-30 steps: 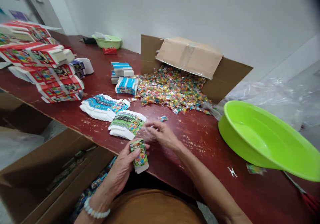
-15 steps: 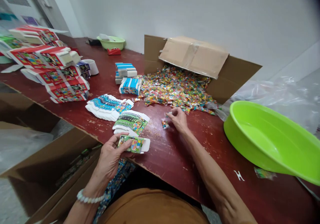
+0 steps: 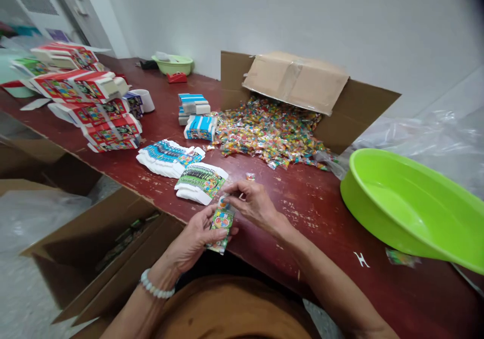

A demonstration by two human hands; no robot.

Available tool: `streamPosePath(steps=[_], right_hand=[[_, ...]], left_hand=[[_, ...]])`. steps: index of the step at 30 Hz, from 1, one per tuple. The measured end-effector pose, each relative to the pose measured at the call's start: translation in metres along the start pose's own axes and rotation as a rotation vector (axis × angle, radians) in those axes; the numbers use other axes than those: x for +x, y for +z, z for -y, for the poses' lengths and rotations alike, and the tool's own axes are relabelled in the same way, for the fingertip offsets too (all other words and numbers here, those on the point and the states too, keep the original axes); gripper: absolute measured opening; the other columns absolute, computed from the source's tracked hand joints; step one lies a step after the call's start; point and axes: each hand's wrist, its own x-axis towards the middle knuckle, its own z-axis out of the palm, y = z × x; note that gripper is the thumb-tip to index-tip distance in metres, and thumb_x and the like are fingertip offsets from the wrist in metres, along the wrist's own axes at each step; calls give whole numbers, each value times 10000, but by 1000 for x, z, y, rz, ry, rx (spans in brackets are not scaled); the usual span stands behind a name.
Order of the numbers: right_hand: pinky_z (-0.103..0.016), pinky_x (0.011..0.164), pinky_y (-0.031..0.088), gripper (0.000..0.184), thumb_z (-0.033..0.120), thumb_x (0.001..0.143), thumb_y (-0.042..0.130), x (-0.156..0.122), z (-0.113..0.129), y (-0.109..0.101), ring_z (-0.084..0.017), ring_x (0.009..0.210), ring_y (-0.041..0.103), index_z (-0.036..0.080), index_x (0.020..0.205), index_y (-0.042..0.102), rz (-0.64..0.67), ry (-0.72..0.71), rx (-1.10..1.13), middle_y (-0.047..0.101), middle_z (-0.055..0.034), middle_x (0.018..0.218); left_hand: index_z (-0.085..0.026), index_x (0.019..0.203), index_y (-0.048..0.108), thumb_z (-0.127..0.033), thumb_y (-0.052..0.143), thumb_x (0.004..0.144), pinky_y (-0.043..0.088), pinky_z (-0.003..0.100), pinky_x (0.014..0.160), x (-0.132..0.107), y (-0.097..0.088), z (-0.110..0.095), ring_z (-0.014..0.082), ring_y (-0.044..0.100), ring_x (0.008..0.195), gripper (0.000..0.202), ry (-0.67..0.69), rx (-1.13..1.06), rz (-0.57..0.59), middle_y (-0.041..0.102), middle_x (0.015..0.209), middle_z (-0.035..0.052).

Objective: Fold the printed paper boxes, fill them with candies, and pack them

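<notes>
Cardboard: the carton [image 3: 222, 223] stands upright, left of the green basin [image 3: 412, 213], over the table [image 3: 302, 213] edge.
Left hand [image 3: 196, 238]: I see it curled tight round the carton's lower half.
Right hand [image 3: 253, 205]: fingertips pinched at the carton's top; I cannot tell what they hold.
Risk: I judge a loose grip could tilt the carton, so it slips off the edge.

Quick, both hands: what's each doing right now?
Left hand: closed around small printed box.
Right hand: fingertips pinched on the box's top end.
</notes>
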Motion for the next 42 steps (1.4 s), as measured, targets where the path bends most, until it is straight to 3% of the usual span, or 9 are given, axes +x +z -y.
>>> streamPosePath(steps=[8,11,15,18,23,32,36,40,42], right_hand=[[-313,759,461,95,246,858,666,2,1,-12,-175,807,600,233,827,755,168,-110,-10,653,-33,855],[-314,765,458,160,301,880,620,-1,1,-7,-169,809,590,243,954,749,76,24,178,657,-25,888],[-273,689,448,312,376,782,710,-2,-2,-5,-141,758,576,218,1051,689,-123,275,464,679,-16,947],[-245,616,424,417,415,700,782,-5,0,-4,-122,703,555,213,1048,670,5,399,589,662,-6,904],[-245,624,445,394,463,761,756,-18,13,7,-115,690,545,225,1062,663,-1,276,563,656,-1,886],[-238,535,441,525,465,648,859,-27,2,17,-98,545,524,199,1065,684,101,456,822,647,6,750],[-254,546,452,331,478,726,794,-24,8,15,-117,559,542,199,885,713,81,330,624,657,-2,739],[-326,793,514,203,411,881,660,-29,16,8,-197,831,669,235,870,760,75,17,334,735,-39,891],[-358,893,505,195,390,903,636,-31,17,6,-215,949,682,247,891,769,137,-11,337,748,-48,987]], left_hand=[[-240,1228,514,-224,746,782,581,313,483,5,14,-7,205,700,543,503,18,-25,98,697,834,17],[-223,1202,541,-255,715,802,584,326,486,7,18,-9,197,684,517,437,14,-92,43,712,804,25],[-132,1056,642,-498,586,891,566,341,451,7,23,-13,217,661,465,406,-35,-165,-63,723,707,87],[-138,1047,668,-496,642,859,540,286,415,10,22,-7,192,651,478,406,17,-177,-124,728,706,74],[-141,1016,670,-424,709,794,535,261,399,11,20,4,166,628,478,362,124,-93,-240,713,671,37],[-133,931,660,-417,700,734,523,275,389,6,27,5,166,602,447,348,100,-150,-220,697,641,41],[-166,1001,647,-433,773,732,521,254,387,7,26,5,147,597,446,399,137,-125,-211,692,667,5],[-171,936,620,-538,715,790,533,290,379,5,25,-5,169,605,425,406,-22,-258,-91,671,636,12],[-178,971,614,-547,647,848,534,301,376,4,26,-9,183,620,430,391,-42,-296,-47,672,640,15]])
